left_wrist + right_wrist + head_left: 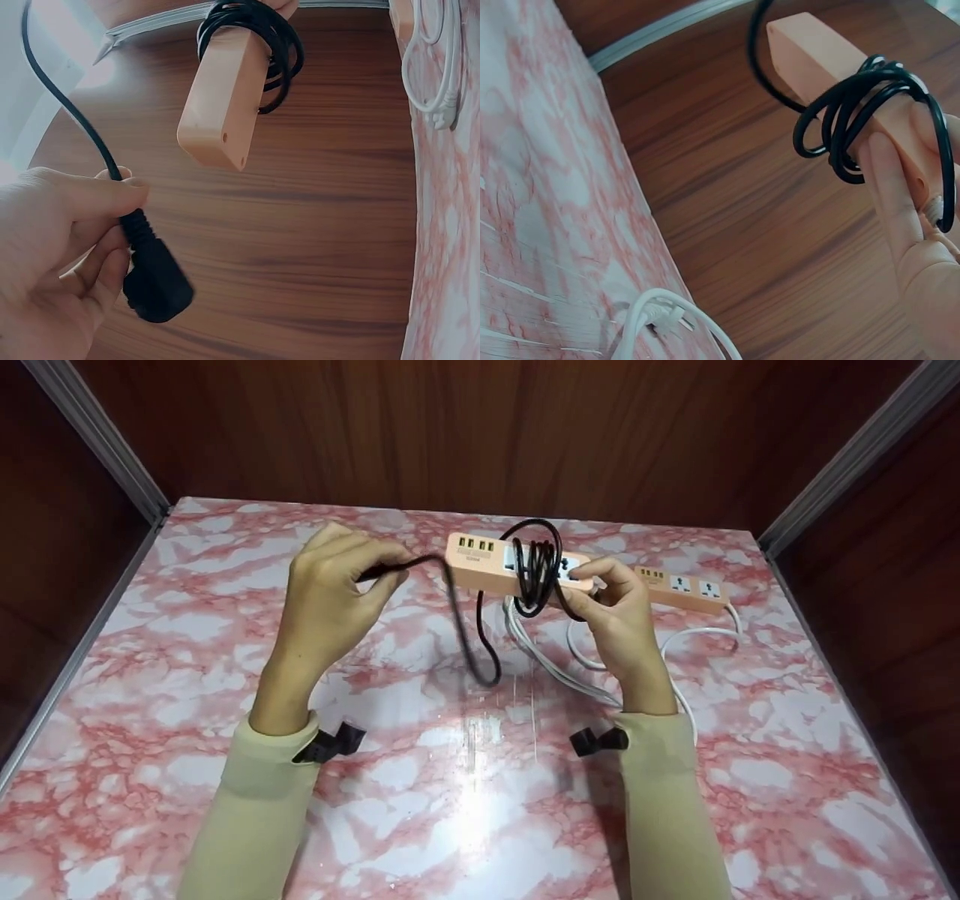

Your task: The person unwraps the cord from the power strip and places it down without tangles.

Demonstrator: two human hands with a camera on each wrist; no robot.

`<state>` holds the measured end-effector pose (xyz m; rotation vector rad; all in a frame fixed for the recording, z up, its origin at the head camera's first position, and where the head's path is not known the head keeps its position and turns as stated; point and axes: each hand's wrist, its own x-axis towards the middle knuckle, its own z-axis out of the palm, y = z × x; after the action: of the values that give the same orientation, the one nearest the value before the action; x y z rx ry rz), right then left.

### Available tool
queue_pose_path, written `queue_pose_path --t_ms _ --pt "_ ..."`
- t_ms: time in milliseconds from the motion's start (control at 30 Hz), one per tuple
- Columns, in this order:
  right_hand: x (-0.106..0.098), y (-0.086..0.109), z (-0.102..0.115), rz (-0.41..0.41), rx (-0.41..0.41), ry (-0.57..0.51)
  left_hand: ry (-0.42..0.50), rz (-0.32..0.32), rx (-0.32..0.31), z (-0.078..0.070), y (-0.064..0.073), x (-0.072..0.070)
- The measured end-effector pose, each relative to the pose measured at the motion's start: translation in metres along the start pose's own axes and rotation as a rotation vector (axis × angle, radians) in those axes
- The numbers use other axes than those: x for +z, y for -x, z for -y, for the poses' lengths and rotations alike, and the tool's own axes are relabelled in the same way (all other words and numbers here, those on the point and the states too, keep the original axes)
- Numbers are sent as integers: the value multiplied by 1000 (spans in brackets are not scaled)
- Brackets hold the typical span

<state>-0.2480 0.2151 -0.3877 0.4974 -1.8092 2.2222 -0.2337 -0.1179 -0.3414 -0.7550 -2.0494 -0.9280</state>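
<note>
My right hand [619, 619] grips the right end of an orange power strip [480, 572], raised above the table. Several turns of black cord [536, 574] are wound around the strip's middle, over its white sockets. From the coil a loose length hangs down and rises to my left hand [330, 585]. In the left wrist view, that hand pinches the cord just behind its black plug [157, 285]. The right wrist view shows fingers [892, 187] lying along the strip's underside, beside the wound cord. The strip's USB ports face up at its left end.
A second orange power strip [682, 591] lies on the marbled table [405, 817] at the back right. White cable [555, 667] trails from it, and a white plug [664, 315] rests near the table edge. Wooden panels [450, 435] enclose the back and sides.
</note>
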Motion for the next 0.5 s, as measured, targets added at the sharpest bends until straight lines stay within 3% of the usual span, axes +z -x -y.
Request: queue_pose_path --t_ms 300,500 --pt "-3 1 4 -11 -30 -21 -26 113 53 2 1 -3" --pt "-2 0 4 -14 -20 -37 -31 188 83 14 8 -16"
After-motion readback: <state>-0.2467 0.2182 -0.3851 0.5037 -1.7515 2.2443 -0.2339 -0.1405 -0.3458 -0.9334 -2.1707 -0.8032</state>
